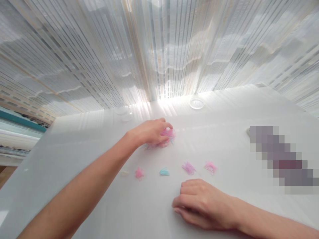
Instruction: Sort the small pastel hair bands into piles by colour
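A mixed heap of small coloured rubber bands [168, 133], mostly pink, lies on the white table [99, 199]. My left hand [153, 131] reaches over it from the left, with thumb and forefinger apart around some pink bands. Closer to me my right hand [201, 204] rests on the tabletop, its fingers curled and its thumb pressed in; whatever it may hold is hidden. Between the hands runs a row of sorted little piles: cream bands [124, 173], deep pink bands [139, 173], blue bands [164, 171], purple bands [188, 168] and light pink bands [210, 167].
Near the table's back edge sit a clear round dish [196, 103] and another clear piece [126, 116] on the left. A blurred-out long object [281, 159] lies at the right. Sheer striped curtains [159, 49] hang behind the table.
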A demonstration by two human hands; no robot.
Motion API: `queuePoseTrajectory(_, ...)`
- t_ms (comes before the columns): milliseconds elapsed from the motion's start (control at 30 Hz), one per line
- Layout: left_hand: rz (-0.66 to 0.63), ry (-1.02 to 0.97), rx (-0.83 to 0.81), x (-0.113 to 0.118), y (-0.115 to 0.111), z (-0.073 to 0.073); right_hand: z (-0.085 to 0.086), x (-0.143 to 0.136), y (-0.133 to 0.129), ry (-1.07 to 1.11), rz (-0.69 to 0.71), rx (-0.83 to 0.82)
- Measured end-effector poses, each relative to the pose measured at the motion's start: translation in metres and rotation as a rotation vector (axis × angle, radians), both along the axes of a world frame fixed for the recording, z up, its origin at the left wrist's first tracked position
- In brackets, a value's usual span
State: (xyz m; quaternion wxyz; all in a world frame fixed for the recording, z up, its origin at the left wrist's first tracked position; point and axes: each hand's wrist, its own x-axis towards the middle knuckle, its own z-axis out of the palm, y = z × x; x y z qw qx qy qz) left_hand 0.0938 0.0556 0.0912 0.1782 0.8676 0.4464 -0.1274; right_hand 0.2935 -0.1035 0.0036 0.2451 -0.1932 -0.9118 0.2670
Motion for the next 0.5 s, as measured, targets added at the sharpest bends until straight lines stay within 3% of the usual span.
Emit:
queuePoseTrajectory(267,0.038,-0.111,0.049,-0.007,0.006,0.006,0.0,0.002,-0.002,-0.008,-0.007,-0.025)
queuePoseTrajectory(500,0.108,-0.327,0.103,-0.025,0.004,0.013,0.004,0.0,-0.001,-0.001,0.0,-0.069)
